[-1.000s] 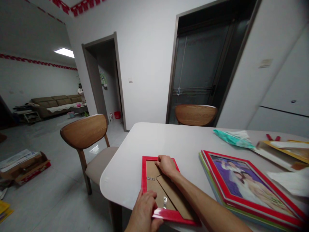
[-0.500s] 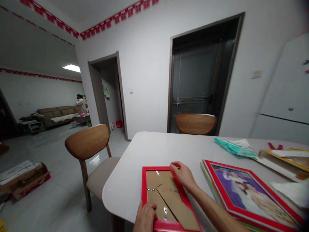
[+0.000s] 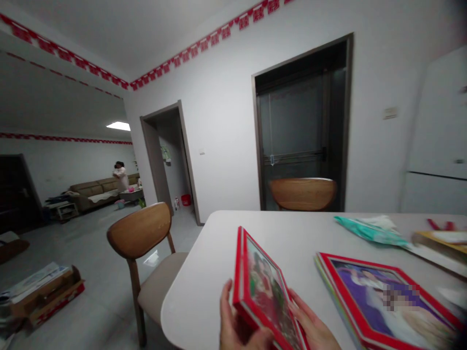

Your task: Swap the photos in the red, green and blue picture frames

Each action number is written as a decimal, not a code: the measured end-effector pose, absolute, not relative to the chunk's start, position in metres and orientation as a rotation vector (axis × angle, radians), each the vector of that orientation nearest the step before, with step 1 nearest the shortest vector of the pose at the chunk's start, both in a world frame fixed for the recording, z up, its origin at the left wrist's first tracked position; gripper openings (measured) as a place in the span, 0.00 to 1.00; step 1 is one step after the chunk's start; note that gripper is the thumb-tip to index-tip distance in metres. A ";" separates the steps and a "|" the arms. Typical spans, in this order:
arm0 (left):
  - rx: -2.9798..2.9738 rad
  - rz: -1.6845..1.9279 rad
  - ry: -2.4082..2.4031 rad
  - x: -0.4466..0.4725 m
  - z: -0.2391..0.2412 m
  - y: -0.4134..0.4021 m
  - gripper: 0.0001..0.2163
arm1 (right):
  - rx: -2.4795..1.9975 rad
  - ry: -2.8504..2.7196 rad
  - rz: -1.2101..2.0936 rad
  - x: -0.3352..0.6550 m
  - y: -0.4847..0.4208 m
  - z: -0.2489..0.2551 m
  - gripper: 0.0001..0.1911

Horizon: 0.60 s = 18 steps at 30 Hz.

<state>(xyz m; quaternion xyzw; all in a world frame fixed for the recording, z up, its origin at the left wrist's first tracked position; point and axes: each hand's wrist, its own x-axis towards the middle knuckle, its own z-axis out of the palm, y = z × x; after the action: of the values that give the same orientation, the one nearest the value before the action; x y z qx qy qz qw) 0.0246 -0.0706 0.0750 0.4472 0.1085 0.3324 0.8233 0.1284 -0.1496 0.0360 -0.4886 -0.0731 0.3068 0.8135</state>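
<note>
A small red picture frame [image 3: 263,284] is held tilted up above the near edge of the white table [image 3: 292,233], its photo side facing up and right. My left hand [image 3: 233,323] grips its lower left edge, fingers curled behind it. Under the lower right side, my right hand [image 3: 314,328] supports the frame with the fingers along its edge. To the right, a stack of larger frames [image 3: 386,304] lies flat, the top one red with a photo in it.
A wooden chair [image 3: 144,243] stands left of the table and another [image 3: 302,193] at its far side. A teal packet [image 3: 372,230] and a yellow frame [image 3: 441,240] lie at the far right. Boxes [image 3: 40,291] sit on the floor. A person [image 3: 119,176] stands by the distant sofa.
The small frame lay face down on the table with both hands on its back. It is now lifted and turned photo side up in both hands. The view tilted upward.
</note>
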 end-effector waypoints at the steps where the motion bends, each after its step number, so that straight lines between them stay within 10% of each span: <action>1: 0.973 0.723 0.224 0.023 0.082 -0.072 0.37 | -1.072 -0.158 0.629 0.134 -0.162 0.049 0.38; 18: 1.713 0.357 0.029 0.127 0.056 -0.169 0.23 | -1.987 -0.187 0.098 0.277 -0.345 0.081 0.26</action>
<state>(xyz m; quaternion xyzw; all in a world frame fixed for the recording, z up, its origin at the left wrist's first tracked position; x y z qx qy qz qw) 0.1273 -0.1693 0.0565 0.7512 0.0128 0.1566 0.6411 0.2765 -0.3445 0.0812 -0.8364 -0.0785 0.0411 0.5409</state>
